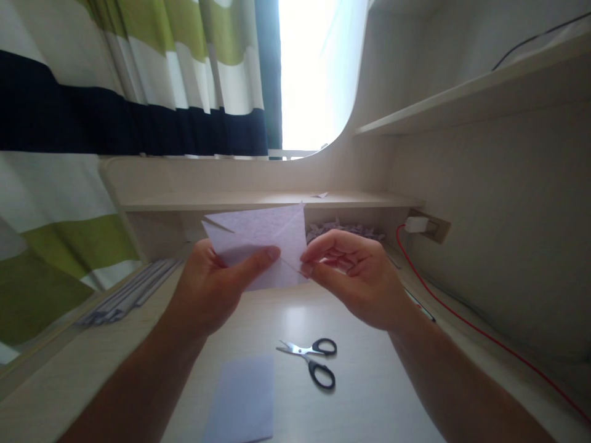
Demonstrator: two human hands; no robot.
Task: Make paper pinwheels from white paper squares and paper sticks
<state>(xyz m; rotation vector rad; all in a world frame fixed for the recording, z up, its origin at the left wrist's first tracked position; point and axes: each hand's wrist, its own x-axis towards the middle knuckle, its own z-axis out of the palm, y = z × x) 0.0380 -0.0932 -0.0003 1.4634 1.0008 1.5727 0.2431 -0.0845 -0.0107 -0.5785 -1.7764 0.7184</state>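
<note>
A folded sheet of pale lilac paper (263, 232) is held up above the desk by both hands. My left hand (215, 286) grips its lower left part, thumb laid across the front. My right hand (357, 271) pinches its lower right edge between thumb and fingers. The paper shows diagonal creases and a pointed flap at the left. Below the hands, black-handled scissors (311, 360) lie on the light wooden desk (369, 394), blades slightly apart. Another flat lilac sheet (242, 400) lies at the desk's near edge.
A low shelf (194, 200) runs along the back, with a heap of paper scraps (344, 231) under it. A stack of paper strips (132, 298) lies at the left. A red cable (462, 320) runs from a white plug (415, 224) on the right wall. Striped curtains (138, 74) hang behind.
</note>
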